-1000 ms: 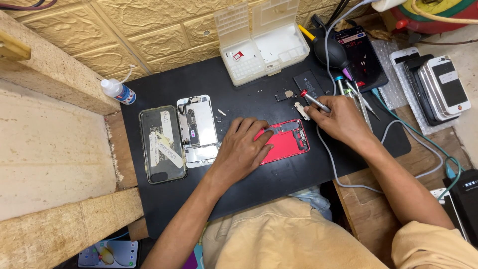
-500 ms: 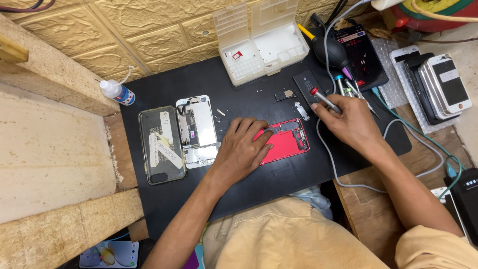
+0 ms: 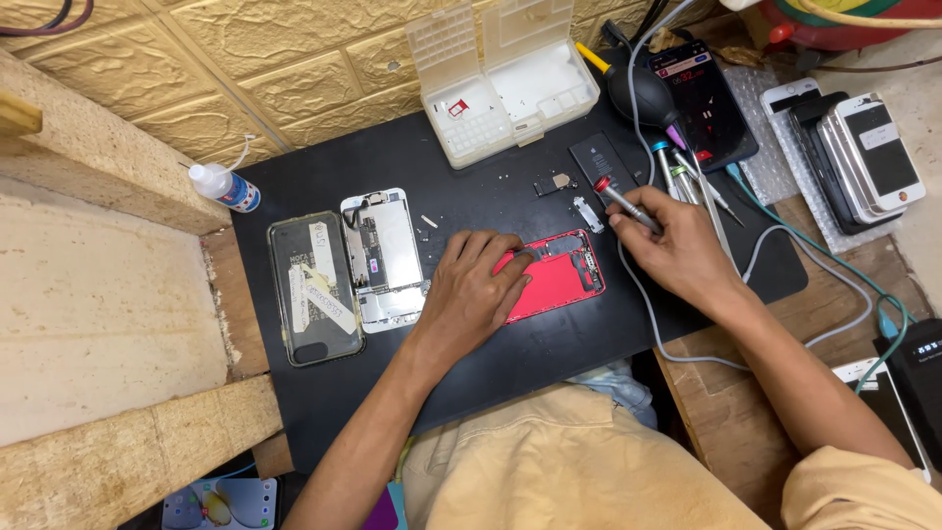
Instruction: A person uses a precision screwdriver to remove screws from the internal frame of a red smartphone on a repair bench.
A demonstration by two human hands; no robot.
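On a black work mat (image 3: 510, 363), the left hand (image 3: 476, 290) presses spread fingers flat on an opened red phone housing (image 3: 554, 280) at centre. At two o'clock from it, the right hand (image 3: 672, 250) pinches a red-tipped screwdriver (image 3: 624, 203).

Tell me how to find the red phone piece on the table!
Start at the big black mat covering the bench. Near its middle, the left hand presses on an opened phone body. It is the only bright red one; the opened phone and the dark phone back beside it are silver and black.
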